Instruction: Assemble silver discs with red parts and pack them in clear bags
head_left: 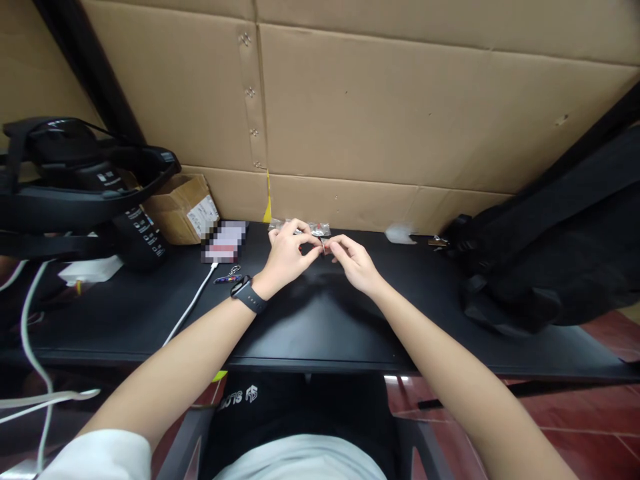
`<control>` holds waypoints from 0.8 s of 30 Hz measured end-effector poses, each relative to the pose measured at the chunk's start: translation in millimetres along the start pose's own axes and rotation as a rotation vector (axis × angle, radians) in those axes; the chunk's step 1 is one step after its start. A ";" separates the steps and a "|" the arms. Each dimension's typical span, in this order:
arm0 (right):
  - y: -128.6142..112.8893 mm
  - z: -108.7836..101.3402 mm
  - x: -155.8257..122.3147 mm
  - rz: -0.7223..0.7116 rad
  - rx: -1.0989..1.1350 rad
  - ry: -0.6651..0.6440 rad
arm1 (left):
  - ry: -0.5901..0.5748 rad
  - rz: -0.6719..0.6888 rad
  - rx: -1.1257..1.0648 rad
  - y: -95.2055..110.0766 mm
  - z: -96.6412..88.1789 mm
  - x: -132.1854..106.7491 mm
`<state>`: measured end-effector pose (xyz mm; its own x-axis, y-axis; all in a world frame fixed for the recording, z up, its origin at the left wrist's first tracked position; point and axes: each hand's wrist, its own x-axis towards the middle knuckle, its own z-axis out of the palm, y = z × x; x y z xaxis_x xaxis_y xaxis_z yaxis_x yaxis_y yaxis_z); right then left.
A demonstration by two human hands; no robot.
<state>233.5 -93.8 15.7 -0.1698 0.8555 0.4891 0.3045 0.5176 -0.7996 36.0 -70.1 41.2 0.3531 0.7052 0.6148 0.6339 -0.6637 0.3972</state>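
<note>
My left hand (pixel 291 255), with a dark watch (pixel 245 292) on its wrist, is closed in a pinch above the black tabletop (pixel 320 327). My right hand (pixel 356 264) pinches from the other side, its fingertips close to those of the left. Between them is a small, thin piece (pixel 324 247) with reddish and dark parts. It is too small to name, and fingers cover much of it. Just behind the hands lie clear plastic packets (pixel 320 229) with something red in one.
On the left stand an opened cardboard box (pixel 183 208), a black bottle (pixel 137 233), a headset with straps (pixel 75 193) and a phone (pixel 226 241) on a white cable (pixel 193 303). A keychain (pixel 229 277) lies nearby. A black bag (pixel 560 247) fills the right; cardboard (pixel 380 107) walls the back.
</note>
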 end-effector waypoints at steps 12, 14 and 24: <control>-4.0 -8.7 -0.5 -0.215 -0.397 -0.052 | -0.073 0.031 -0.296 -7.6 2.4 3.9; -3.1 -9.8 -1.5 -0.218 -0.438 -0.048 | -0.215 0.097 -0.229 -8.1 2.2 2.9; 4.7 -10.8 -2.6 -0.191 -0.536 -0.173 | -0.300 0.058 -0.042 -41.4 -3.6 10.9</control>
<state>245.5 -93.8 14.4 -0.4049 0.7609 0.5070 0.6766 0.6223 -0.3937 11.2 -35.8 34.0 0.5793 0.7037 0.4115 0.5796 -0.7105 0.3991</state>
